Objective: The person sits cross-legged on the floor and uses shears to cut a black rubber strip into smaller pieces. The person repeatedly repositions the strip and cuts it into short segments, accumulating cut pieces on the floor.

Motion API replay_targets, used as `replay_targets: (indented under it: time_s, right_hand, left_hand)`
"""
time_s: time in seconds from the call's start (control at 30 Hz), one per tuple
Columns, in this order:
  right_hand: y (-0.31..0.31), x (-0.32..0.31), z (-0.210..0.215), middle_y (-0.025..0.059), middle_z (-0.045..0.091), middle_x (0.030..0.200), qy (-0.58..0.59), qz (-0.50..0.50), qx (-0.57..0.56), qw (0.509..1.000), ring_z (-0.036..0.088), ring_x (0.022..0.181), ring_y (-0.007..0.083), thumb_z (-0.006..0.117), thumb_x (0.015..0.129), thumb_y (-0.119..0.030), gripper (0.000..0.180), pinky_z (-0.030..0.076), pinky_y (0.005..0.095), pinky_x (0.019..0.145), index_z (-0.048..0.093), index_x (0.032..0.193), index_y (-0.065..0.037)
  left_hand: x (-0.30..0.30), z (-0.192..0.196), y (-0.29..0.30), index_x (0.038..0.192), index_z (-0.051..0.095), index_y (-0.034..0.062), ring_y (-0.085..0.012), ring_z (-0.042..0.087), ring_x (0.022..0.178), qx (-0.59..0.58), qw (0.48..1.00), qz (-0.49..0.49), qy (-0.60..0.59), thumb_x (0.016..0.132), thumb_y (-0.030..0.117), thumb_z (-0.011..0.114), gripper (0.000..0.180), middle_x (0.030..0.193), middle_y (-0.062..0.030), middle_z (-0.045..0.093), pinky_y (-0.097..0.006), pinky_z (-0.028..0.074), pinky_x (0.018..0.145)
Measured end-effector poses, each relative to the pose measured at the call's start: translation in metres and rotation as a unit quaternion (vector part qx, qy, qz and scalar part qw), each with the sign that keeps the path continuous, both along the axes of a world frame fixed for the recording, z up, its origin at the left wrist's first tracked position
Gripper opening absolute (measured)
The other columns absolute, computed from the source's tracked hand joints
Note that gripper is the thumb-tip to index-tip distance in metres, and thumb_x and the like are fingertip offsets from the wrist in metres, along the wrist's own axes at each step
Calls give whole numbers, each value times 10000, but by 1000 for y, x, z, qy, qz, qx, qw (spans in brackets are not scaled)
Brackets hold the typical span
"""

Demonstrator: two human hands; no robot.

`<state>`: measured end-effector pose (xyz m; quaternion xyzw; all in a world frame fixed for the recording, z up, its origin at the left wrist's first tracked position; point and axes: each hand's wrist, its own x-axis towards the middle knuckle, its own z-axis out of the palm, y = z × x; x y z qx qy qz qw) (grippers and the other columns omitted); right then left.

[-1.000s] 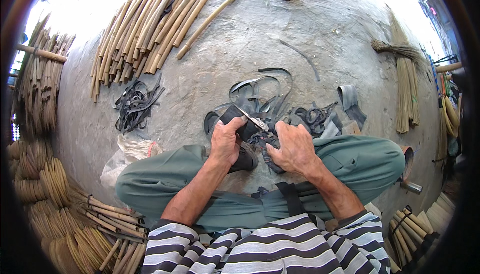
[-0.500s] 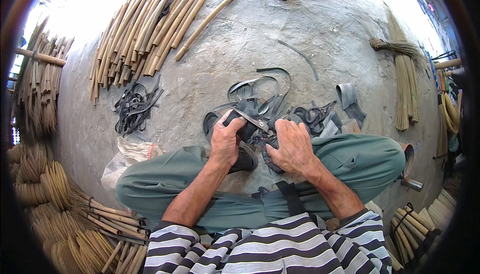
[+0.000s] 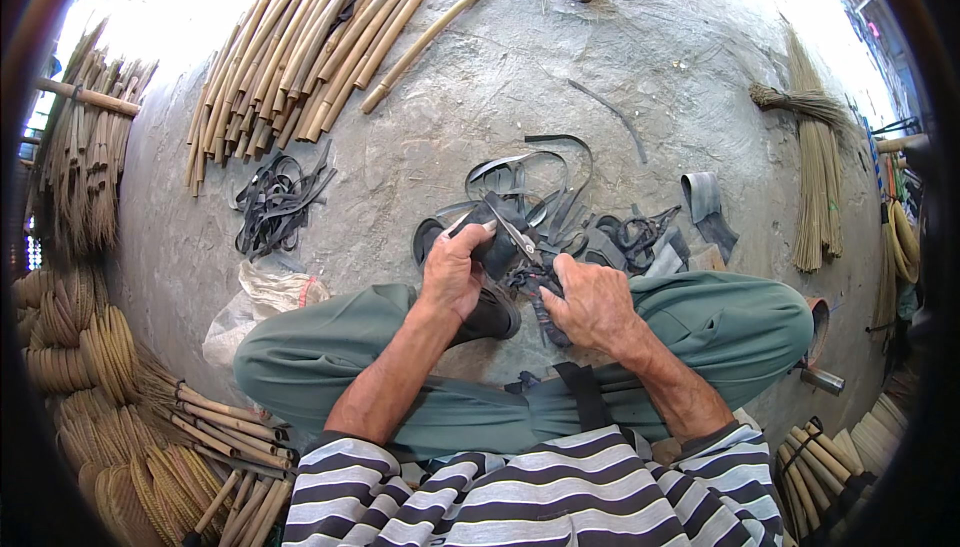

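Note:
I sit cross-legged on a grey concrete floor. My left hand (image 3: 457, 269) grips a piece of black rubber tube (image 3: 500, 232) and holds it up in front of my knees. My right hand (image 3: 590, 302) is closed on a pair of scissors (image 3: 518, 239), whose metal blades point up and left into the rubber. A heap of cut black rubber strips (image 3: 560, 202) lies just beyond both hands. A second, smaller bundle of black strips (image 3: 275, 202) lies on the floor to the left.
Many cut bamboo poles (image 3: 310, 42) lie at the far left. A bundle of thin reeds (image 3: 815, 172) lies at the right. Coiled cane rings (image 3: 80, 347) are stacked at the left edge. A crumpled plastic bag (image 3: 255, 302) sits by my left knee.
Both hands stay at the same spot. The rubber piece has shifted slightly in my left hand, and the scissor blades have moved a little along it.

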<state>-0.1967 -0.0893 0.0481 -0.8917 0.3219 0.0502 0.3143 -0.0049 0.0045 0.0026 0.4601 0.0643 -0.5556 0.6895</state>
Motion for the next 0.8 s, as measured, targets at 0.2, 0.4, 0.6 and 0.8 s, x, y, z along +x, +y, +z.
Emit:
replay_targets:
  time_s: [0.2, 0.4, 0.6, 0.8]
  right_hand:
    - [3, 0, -2, 232, 691, 755, -8, 0, -6, 1000, 705, 745, 457, 721, 939, -342, 379, 546, 555, 687, 560, 970, 1]
    - [1, 0, -7, 248, 714, 771, 15, -20, -13, 1000, 728, 763, 450, 733, 934, -358, 401, 562, 548, 670, 603, 960, 21]
    - [-2, 3, -12, 219, 724, 783, -1, -7, -41, 999, 725, 757, 415, 749, 911, -362, 391, 533, 516, 730, 609, 963, 0]
    - [-4, 0, -14, 187, 728, 791, -42, 1, -71, 997, 717, 765, 373, 761, 890, -360, 382, 461, 462, 754, 614, 970, -16]
  left_hand:
    - [4, -7, -1, 1110, 696, 20, -201, 739, 933, -8, 1000, 11, 10, 927, 39, 690, 184, 1011, -80, 758, -388, 615, 856]
    - [3, -6, -2, 1043, 691, 43, -149, 730, 850, -12, 1000, -11, -17, 918, 61, 729, 131, 966, -40, 753, -322, 596, 791]
    - [7, 2, -1, 1028, 703, 32, -133, 716, 810, 8, 998, -46, -37, 922, 61, 707, 110, 926, -32, 746, -306, 589, 775]
    - [3, 9, -1, 1034, 709, 28, -126, 704, 787, 15, 994, -89, -58, 919, 63, 703, 120, 928, -35, 744, -297, 585, 758]
